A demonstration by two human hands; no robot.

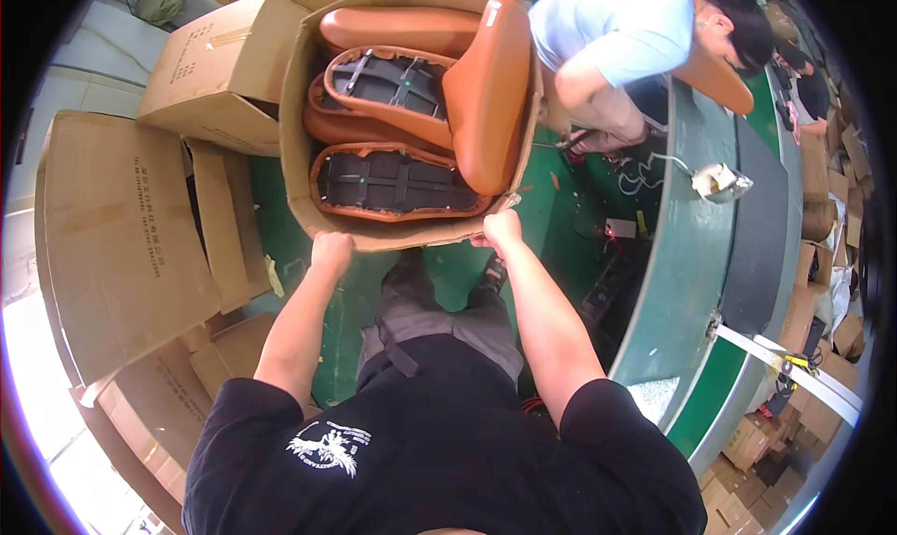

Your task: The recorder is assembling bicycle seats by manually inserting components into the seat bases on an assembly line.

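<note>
In front of me is an open cardboard box (294,96) filled with several orange-brown padded seat cushions. One cushion (491,96) stands on its side along the right wall. Another cushion (392,182) lies with its black strapped underside facing up, nearest to me. My left hand (333,253) is closed on the near rim at its left corner. At the right corner of the same rim, my right hand (502,232) grips the cardboard edge. Both arms are stretched forward, and my legs stand just behind the box.
Large cardboard boxes (131,217) stack up along the left, with another box (220,63) behind them. A conveyor table (687,227) runs down the right side. A co-worker (617,40) in a light blue shirt bends beside it, near another orange-brown cushion (718,79).
</note>
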